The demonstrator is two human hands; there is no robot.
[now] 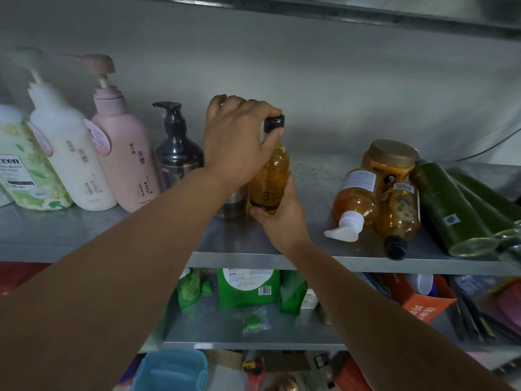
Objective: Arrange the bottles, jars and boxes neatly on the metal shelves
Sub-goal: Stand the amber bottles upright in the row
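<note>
An amber bottle [271, 176] with a black cap stands upright on the metal shelf [234, 258]. My left hand [236, 139] grips its neck and cap from above. My right hand [282, 218] holds its base from the front right. To its left, a row of upright pump bottles: black [177, 156], pink [127, 153], white [70, 153] and green-patterned [25, 170]. A metallic bottle [234, 204] sits partly hidden behind my left wrist. To the right, two amber bottles [355, 198] [400, 213] lie on their sides, with an orange jar [390, 162] behind them.
Dark green tubes [456, 210] lie at the shelf's right end. The lower shelf [253, 345] holds green pouches [248, 286], an orange box [423, 303] and dark flat items. A blue container [172, 371] sits below. Another shelf edge [338, 9] runs overhead.
</note>
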